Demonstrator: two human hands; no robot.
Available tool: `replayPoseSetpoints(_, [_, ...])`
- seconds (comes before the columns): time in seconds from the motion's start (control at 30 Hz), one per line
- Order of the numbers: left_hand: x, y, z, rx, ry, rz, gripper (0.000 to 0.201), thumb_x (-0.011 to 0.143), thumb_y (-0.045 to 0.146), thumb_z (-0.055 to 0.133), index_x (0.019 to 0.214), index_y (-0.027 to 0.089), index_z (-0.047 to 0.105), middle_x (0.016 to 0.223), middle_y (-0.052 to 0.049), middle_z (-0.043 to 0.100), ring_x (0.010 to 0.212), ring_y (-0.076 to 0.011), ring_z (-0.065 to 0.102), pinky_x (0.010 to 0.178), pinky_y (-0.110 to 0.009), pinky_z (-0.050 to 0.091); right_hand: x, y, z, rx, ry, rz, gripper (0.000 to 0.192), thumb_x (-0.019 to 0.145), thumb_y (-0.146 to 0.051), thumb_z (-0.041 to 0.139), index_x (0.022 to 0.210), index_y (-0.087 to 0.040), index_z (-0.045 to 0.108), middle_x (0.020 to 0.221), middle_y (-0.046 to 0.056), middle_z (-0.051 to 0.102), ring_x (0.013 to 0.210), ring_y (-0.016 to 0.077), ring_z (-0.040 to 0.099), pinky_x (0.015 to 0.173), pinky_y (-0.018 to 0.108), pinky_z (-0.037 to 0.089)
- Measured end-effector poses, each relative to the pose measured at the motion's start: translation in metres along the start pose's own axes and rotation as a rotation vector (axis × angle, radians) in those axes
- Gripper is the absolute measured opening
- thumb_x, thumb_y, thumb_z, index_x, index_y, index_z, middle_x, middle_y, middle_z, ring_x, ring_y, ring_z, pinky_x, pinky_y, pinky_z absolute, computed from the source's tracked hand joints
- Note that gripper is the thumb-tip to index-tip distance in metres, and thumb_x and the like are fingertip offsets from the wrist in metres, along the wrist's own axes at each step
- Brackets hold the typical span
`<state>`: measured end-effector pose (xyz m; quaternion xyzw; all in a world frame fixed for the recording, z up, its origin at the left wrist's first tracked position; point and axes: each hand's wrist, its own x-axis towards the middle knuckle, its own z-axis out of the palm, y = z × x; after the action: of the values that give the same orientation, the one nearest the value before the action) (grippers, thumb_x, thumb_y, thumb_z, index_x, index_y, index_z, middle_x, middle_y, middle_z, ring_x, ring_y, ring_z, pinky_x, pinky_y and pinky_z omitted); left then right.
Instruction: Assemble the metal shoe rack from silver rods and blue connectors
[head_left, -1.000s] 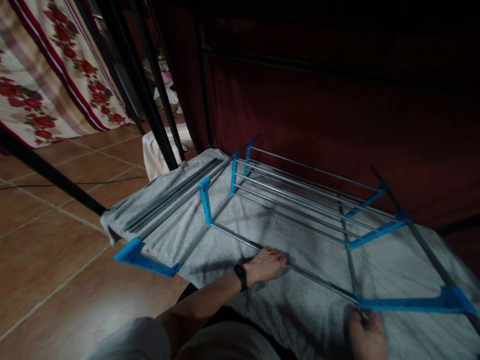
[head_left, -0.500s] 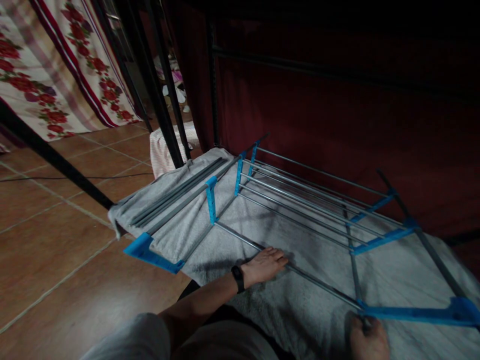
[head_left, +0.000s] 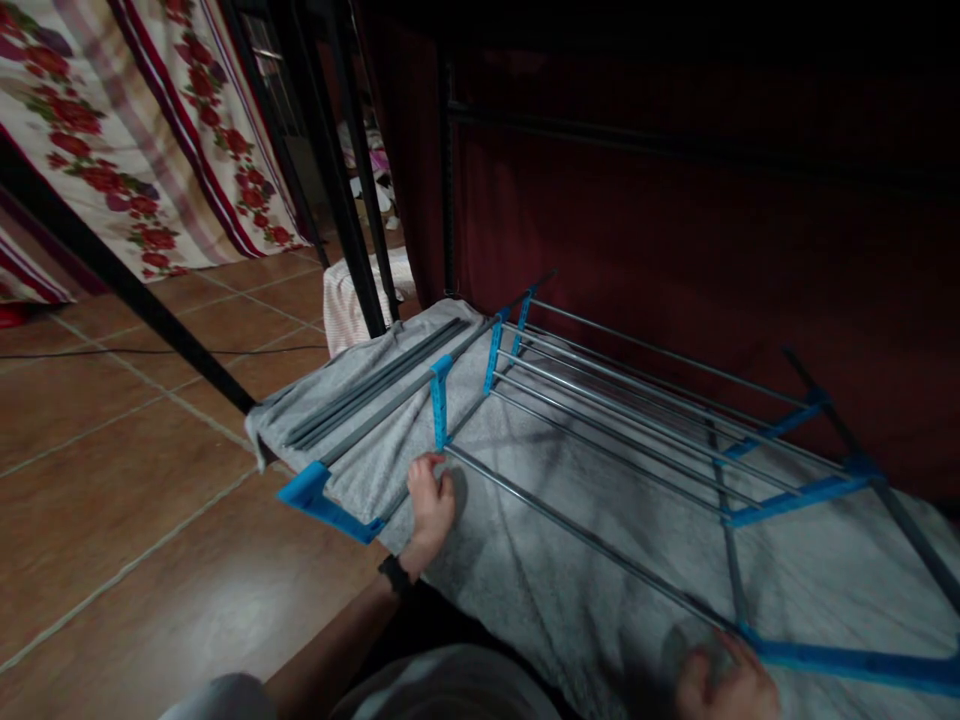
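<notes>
Open tiled floor [head_left: 112, 480] left — rack rods [head_left: 600, 400] ahead.

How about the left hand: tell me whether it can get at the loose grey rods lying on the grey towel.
Probably yes. The left hand rests by the upright blue plastic connector, and the loose grey rods lie just beyond on the grey towel; only a low grey frame tube lies between.

The right hand [head_left: 724, 680] is blurred and cut off by the bottom edge, its grip unclear.
</notes>
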<state>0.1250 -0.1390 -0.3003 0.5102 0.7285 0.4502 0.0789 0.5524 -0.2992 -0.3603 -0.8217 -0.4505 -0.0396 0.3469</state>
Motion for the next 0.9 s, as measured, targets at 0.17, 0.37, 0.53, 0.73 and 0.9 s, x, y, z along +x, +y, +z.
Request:
replayPoseSetpoints(0.17, [0.032,-0.004,0.007,0.087,-0.039,-0.091,0.043,0.086,0.005,0.049,0.129,0.008,0.053,0.126,-0.019,0.062,0.122,-0.0274,0.058,0.107,-0.039,0.047,-0.003,-0.088,0.039,0.123,-0.176,-0.504,0.038,0.102,-0.038,0.037,0.125,-0.022,0.062,0.129,0.016,0.066,0.121,0.0364,0.061,0.101,0.057,0.048])
replayPoseSetpoints(0.37, [0.046,-0.007,0.009,0.188,-0.162,-0.095,0.031,0.09,0.01,0.049,0.115,0.02,0.063,0.11,-0.01,0.069,0.101,-0.0245,0.066,0.091,-0.034,0.051,0.006,-0.145,0.068,0.08,-0.302,-0.769,0.035,0.105,-0.023,0.037,0.128,-0.022,0.063,0.124,0.012,0.071,0.114,0.0306,0.063,0.101,0.047,0.043])
replayPoseSetpoints(0.53, [0.05,-0.012,0.009,0.214,-0.176,-0.053,0.019,0.092,0.014,0.049,0.099,0.019,0.066,0.103,-0.011,0.07,0.1,-0.0247,0.067,0.092,-0.034,0.051,0.01,-0.151,0.075,0.066,-0.295,-0.746,0.029,0.106,-0.025,0.041,0.121,-0.023,0.066,0.11,0.01,0.073,0.103,0.0292,0.066,0.093,0.042,0.046])
replayPoseSetpoints(0.73, [0.051,-0.016,0.012,0.207,-0.177,-0.051,0.019,0.091,0.014,0.051,0.097,0.018,0.068,0.099,-0.011,0.07,0.099,-0.0257,0.067,0.094,-0.036,0.052,0.013,-0.147,0.078,0.102,-0.279,-0.743,0.032,0.109,-0.032,0.038,0.117,-0.024,0.068,0.105,0.007,0.074,0.096,0.0272,0.066,0.087,0.041,0.047])
replayPoseSetpoints(0.9, [0.049,-0.017,0.013,0.206,-0.175,-0.063,0.019,0.091,0.015,0.052,0.098,0.017,0.069,0.104,-0.012,0.071,0.101,-0.0262,0.068,0.094,-0.035,0.051,0.014,-0.143,0.079,0.107,-0.274,-0.755,0.034,0.109,-0.033,0.04,0.117,-0.022,0.07,0.105,0.008,0.075,0.096,0.0268,0.067,0.088,0.041,0.048])
